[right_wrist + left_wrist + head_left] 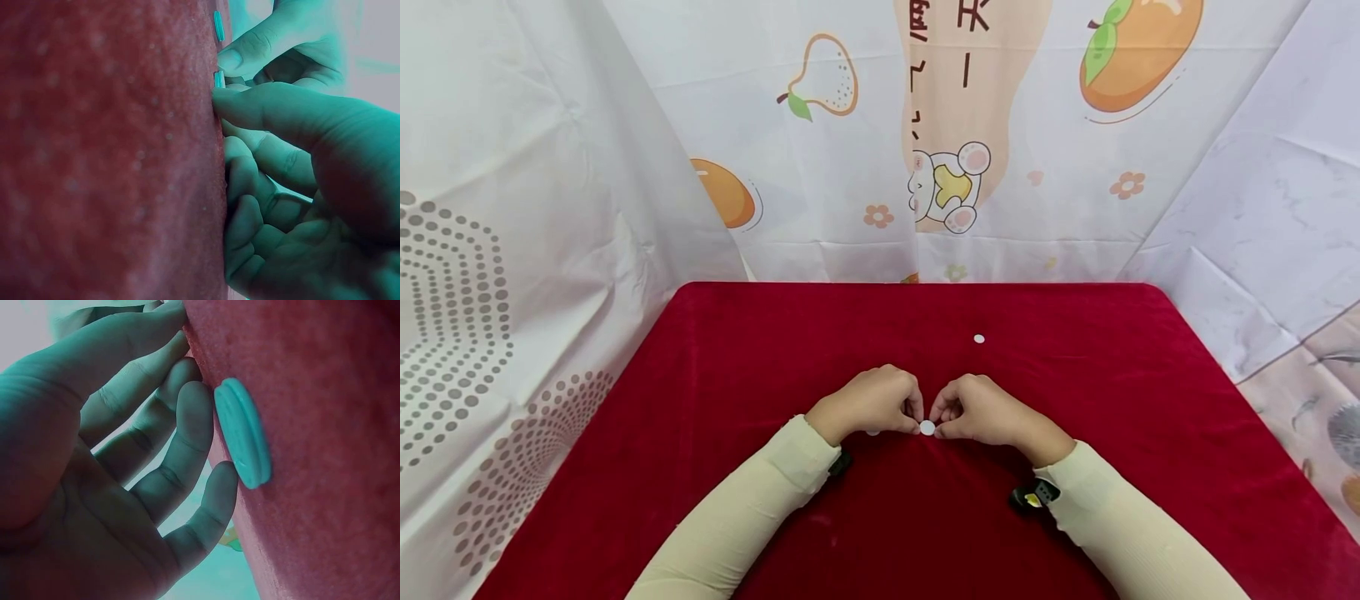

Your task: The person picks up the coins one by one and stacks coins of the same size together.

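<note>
A small white disc [928,427] lies between the two hands over the red cloth in the head view. My left hand [882,402] pinches its left edge with thumb and forefinger. From the other side, my right hand [983,412] pinches the right edge the same way. In the right wrist view the disc [219,80] shows edge-on by the thumb tips. A second disc [872,432] is partly hidden under the left hand; the left wrist view shows such a disc [242,433] with a grooved rim, near the little finger.
Another white disc [979,338] lies farther back on the red-clothed table [790,333]. Printed white curtains [850,167] hang behind and along both sides of the table. A dark wrist device [1033,495] sits at the right cuff.
</note>
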`<action>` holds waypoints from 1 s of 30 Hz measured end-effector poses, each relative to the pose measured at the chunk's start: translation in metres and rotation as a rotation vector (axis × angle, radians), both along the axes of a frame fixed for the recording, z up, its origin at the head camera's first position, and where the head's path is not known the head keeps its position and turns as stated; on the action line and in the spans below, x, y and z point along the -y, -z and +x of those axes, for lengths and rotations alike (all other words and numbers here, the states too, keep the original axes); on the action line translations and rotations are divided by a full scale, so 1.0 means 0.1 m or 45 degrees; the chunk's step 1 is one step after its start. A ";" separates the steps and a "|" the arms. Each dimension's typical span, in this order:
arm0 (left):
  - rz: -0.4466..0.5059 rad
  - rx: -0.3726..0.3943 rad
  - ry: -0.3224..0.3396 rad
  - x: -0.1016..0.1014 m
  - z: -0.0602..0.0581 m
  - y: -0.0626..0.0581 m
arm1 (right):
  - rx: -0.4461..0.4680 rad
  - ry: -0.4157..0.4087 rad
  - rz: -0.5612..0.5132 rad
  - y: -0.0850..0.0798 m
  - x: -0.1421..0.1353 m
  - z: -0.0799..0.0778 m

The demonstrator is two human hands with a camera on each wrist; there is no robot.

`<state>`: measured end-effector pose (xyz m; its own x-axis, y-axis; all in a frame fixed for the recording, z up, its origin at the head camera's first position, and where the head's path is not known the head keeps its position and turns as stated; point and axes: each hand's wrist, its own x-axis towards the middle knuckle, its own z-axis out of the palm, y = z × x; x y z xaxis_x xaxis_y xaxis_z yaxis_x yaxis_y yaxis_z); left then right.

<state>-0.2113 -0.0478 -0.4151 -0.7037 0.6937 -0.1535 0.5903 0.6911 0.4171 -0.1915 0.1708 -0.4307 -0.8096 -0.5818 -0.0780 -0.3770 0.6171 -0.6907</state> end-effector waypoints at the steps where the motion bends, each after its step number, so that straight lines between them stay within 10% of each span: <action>1: 0.000 0.001 -0.001 0.00 0.00 0.00 | -0.001 0.000 0.000 0.00 0.00 0.00; 30: -0.006 -0.013 0.000 -0.04 0.04 0.00 | -0.014 -0.024 0.001 0.00 -0.01 0.00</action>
